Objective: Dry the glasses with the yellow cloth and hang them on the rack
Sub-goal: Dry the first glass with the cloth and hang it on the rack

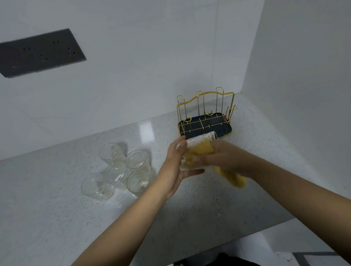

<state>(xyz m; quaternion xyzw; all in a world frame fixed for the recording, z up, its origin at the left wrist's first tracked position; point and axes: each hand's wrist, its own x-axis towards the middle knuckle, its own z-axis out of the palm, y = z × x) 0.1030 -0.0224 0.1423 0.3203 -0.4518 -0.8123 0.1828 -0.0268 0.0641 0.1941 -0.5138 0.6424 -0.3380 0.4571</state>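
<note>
Ribbed clear glass [199, 146] lies tilted on its side above the speckled grey countertop [195, 213], gripped by the left hand [175, 165] while the right hand [222, 157] pushes a yellow cloth [232, 177] into it. Just beyond stands a gold wire rack [207, 110] on a dark tray, and five more clear glasses [119, 170] cluster at left.

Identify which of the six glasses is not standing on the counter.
The glass held between both hands, tilted, with the yellow cloth stuffed inside. The other five glasses stand clustered on the counter, untouched.
</note>
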